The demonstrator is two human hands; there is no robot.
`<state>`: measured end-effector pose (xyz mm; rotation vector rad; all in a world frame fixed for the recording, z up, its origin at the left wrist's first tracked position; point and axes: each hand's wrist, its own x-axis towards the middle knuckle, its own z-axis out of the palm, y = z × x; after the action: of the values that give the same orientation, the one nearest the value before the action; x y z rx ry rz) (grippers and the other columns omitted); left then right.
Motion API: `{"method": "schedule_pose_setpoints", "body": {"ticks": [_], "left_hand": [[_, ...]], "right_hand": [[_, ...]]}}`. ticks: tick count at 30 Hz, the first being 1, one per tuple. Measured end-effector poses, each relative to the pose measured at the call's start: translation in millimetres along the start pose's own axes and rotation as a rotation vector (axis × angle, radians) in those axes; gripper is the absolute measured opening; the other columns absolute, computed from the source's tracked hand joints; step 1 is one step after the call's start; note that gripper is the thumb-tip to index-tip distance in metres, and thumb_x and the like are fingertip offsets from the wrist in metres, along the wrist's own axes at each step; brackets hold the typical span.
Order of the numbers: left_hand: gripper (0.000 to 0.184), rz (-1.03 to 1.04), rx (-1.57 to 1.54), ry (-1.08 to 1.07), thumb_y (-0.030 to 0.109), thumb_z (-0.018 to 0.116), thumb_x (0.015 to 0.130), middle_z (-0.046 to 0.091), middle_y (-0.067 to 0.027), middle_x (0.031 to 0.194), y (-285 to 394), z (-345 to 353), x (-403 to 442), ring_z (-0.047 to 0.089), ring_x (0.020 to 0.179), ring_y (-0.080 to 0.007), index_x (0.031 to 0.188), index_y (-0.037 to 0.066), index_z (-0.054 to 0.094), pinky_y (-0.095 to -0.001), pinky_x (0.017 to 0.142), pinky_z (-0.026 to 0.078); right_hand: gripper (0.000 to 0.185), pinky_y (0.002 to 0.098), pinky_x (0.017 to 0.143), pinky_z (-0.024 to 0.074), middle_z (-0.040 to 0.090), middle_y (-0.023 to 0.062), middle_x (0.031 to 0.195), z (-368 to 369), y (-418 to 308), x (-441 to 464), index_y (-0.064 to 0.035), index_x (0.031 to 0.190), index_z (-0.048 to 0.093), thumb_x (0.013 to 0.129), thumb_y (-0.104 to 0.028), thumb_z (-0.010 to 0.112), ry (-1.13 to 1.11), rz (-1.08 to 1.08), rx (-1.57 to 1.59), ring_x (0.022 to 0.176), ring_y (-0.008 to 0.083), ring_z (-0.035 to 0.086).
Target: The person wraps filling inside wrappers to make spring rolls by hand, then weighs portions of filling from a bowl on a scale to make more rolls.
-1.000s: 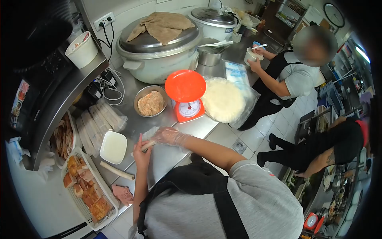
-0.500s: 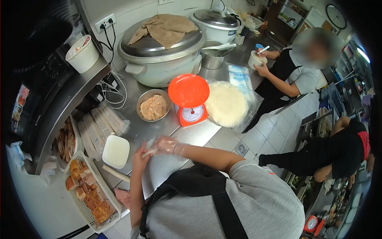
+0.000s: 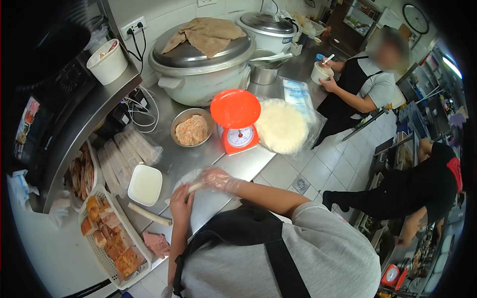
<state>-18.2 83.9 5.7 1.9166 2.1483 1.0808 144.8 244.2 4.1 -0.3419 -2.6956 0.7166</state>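
Observation:
A slim, pale roll [image 3: 195, 187] lies between my hands, low over the steel counter. The fingers of my left hand [image 3: 182, 202] curl over its near end. My right hand [image 3: 216, 180], in a clear plastic glove, closes on the other end, though the grip is partly hidden. Thin translucent wrapping shows beside the fingers. To the left of my left hand rests a similar pale stick [image 3: 149, 214]. Nearby stands a square white tub [image 3: 145, 185] with whitish contents. Beyond my hands are a metal bowl [image 3: 192, 130] of minced filling and a red kitchen scale [image 3: 240, 138].
A stack of round white wrappers [image 3: 283, 126] in plastic lies right of the scale. Behind stands a large lidded cooker [image 3: 198, 79] with a brown cloth. Left are bagged long sticks [image 3: 126, 154] and a basket [image 3: 140, 275] of browned food. A co-worker [image 3: 370, 87] holds a white tub.
My left hand has shifted slightly down and right, its fingers now laid over the roll. My right hand has moved slightly right. At the far right, a bending co-worker's arm has lowered.

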Motion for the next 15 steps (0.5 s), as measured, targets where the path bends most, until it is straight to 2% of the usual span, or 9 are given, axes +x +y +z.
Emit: {"method": "schedule_pose_setpoints", "body": {"ticks": [3,6,15], "left_hand": [[0.038,0.01,0.006,0.017,0.013,0.073,0.085,0.069,-0.0172,0.113,-1,1,-2,0.064,0.114,-0.0333,0.121,0.004,0.068,-0.043,0.101,0.047],[0.037,0.015,0.014,0.024,0.013,0.073,0.085,0.069,-0.0171,0.113,-2,2,-2,0.064,0.113,-0.0333,0.12,0.004,0.068,-0.0431,0.101,0.047],[0.041,0.07,0.09,-0.004,0.011,0.068,0.086,0.067,-0.0169,0.115,-3,4,-2,0.06,0.117,-0.0332,0.126,0.005,0.064,-0.0461,0.106,0.042]], "right_hand": [[0.042,0.0426,0.096,0.0462,0.069,0.008,0.111,-10,11,-22,-0.0157,0.123,0.066,0.083,-0.026,0.07,-0.032,0.045,-0.061,0.107,0.0317,0.059],[0.036,0.0431,0.089,0.0494,0.069,0.0093,0.1,-14,18,-39,-0.0108,0.113,0.07,0.08,-0.024,0.073,0.072,0.066,-0.112,0.098,0.0313,0.061],[0.033,0.0407,0.087,0.0488,0.07,0.0106,0.096,-39,6,-65,-0.0106,0.109,0.07,0.08,-0.024,0.075,0.136,0.192,-0.053,0.093,0.0311,0.061]]}}
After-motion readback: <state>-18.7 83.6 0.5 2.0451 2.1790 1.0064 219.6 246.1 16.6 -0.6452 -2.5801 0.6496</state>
